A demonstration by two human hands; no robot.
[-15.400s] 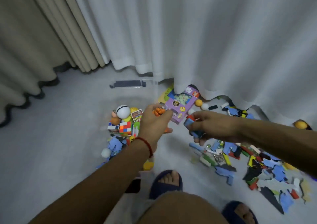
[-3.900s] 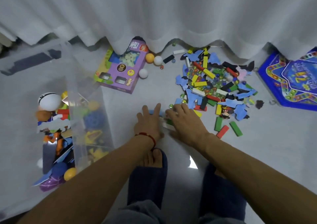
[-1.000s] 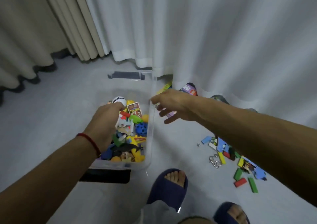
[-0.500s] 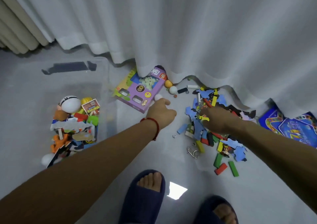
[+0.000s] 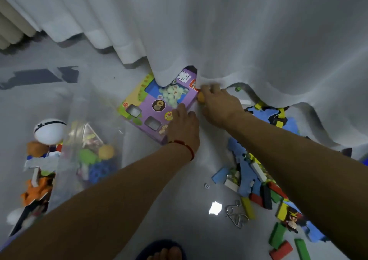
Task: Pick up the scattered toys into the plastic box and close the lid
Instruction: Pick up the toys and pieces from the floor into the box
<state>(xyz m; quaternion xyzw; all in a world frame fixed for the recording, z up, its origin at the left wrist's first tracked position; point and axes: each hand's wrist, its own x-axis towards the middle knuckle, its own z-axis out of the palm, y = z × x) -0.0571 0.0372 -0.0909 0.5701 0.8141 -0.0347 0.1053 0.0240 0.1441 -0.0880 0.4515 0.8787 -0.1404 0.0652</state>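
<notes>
The clear plastic box (image 5: pixel 93 108) stands open at the left, holding a white striped ball (image 5: pixel 49 130) and several mixed toys. A purple toy carton (image 5: pixel 157 102) lies on the floor beside it, partly under the curtain. My left hand (image 5: pixel 184 125) lies on the carton's right edge with its fingers bent down; what is under them is hidden. My right hand (image 5: pixel 219 104) reaches to the curtain's hem, fingers curled over an orange ball (image 5: pixel 200 97). Scattered blue foam pieces and coloured blocks (image 5: pixel 256 178) lie under my right forearm.
A white curtain (image 5: pixel 219 30) hangs over the back of the toy pile. A metal wire puzzle (image 5: pixel 237 216) and a small die (image 5: pixel 207 186) lie on the grey floor. My slippered foot (image 5: pixel 165 249) is at the bottom edge. A dark grey handle piece (image 5: pixel 39 78) lies behind the box.
Both hands have moved up towards the curtain. The left went onto the purple carton's edge. The right left the block pile and closed over the orange ball.
</notes>
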